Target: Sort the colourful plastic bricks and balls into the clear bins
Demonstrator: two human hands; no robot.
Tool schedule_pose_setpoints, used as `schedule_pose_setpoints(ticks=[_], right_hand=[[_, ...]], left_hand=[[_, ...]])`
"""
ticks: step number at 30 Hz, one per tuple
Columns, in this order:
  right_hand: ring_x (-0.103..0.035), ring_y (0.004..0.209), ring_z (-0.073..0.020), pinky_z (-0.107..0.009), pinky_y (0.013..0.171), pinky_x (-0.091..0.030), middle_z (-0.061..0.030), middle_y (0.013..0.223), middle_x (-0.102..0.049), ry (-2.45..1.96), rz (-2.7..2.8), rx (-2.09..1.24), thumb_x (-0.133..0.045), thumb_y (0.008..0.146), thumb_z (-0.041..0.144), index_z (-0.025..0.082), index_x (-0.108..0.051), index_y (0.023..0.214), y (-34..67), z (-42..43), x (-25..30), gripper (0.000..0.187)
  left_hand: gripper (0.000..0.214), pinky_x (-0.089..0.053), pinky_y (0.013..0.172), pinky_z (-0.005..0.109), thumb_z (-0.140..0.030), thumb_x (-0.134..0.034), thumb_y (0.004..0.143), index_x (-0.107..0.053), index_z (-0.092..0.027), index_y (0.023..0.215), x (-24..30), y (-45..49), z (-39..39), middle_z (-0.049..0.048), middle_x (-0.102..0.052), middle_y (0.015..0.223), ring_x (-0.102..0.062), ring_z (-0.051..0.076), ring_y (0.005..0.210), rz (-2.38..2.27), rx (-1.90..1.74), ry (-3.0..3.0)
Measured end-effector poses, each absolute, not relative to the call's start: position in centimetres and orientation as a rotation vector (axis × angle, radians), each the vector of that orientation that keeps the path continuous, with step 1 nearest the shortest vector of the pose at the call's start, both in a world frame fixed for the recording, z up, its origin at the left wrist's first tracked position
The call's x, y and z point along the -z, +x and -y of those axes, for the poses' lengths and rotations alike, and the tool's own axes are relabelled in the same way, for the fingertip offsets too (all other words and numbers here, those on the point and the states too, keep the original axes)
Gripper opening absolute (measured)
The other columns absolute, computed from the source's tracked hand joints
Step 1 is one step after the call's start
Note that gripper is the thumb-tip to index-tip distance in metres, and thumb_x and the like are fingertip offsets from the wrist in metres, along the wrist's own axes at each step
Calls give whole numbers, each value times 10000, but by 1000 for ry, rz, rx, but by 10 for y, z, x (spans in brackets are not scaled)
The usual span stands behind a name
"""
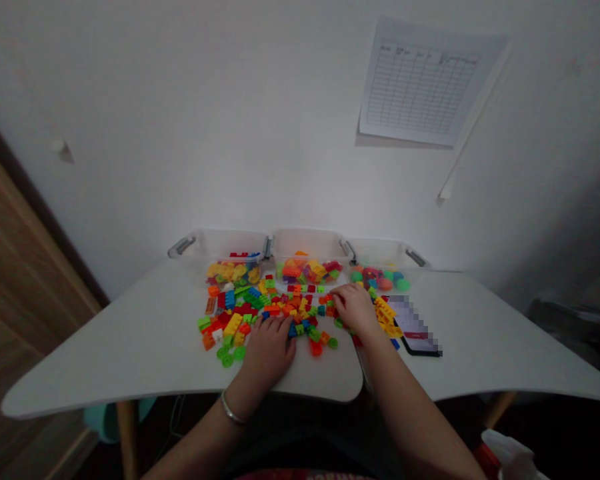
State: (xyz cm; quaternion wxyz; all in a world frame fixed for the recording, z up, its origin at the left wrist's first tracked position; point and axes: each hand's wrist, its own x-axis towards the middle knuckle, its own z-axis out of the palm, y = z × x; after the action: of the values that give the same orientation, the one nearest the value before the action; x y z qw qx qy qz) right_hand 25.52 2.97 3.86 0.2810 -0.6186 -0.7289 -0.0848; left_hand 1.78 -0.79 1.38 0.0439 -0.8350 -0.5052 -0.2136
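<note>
A heap of colourful plastic building bricks point(250, 310) lies spread over the white table. My left hand point(270, 347) rests palm down at the near side of the heap, its fingers stretched over blue and green bricks. Further right, my right hand point(355, 308) reaches in from the side with its fingers bent and slightly apart, close to small orange and teal bricks point(322, 310); no brick shows between them. What lies under both palms is hidden. Green round pieces point(227, 357) sit left of my left hand. Yellow bricks point(386, 313) lie just right of my right hand.
Three clear plastic bins stand along the wall: a left bin point(230, 240) with yellow pieces, a middle bin point(310, 243) with mixed bricks, and a right bin point(380, 250) with rounded pieces. A tablet-like device point(413, 327) lies at right. The white table point(145, 333) has a curved near edge.
</note>
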Motion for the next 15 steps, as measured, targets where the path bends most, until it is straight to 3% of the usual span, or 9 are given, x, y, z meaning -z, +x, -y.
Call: schedule_pose_setpoints(ticks=[8,15], right_hand=[[-547,1091,-269,-408,985,-374,-81,1085,-698,-1682,1991,312,-581,859,347,193,-684,1077,247,-14,-18,286],[-538,1095,-257,-398,989,-372,-64,1076,-694,-1682,2027,331,-564,857,296,214,-699,1046,247,-15,-17,247]], left_hand=[[421,-339,1089,515,-288,-530,845,-602,-167,1242,-16,18,9,117,-663,1213,-589,283,1134,1545,661,-2551],[424,-341,1087,521,-288,-525,844,-604,-160,1241,-15,19,9,118,-664,1213,-588,290,1132,1543,660,-2546]])
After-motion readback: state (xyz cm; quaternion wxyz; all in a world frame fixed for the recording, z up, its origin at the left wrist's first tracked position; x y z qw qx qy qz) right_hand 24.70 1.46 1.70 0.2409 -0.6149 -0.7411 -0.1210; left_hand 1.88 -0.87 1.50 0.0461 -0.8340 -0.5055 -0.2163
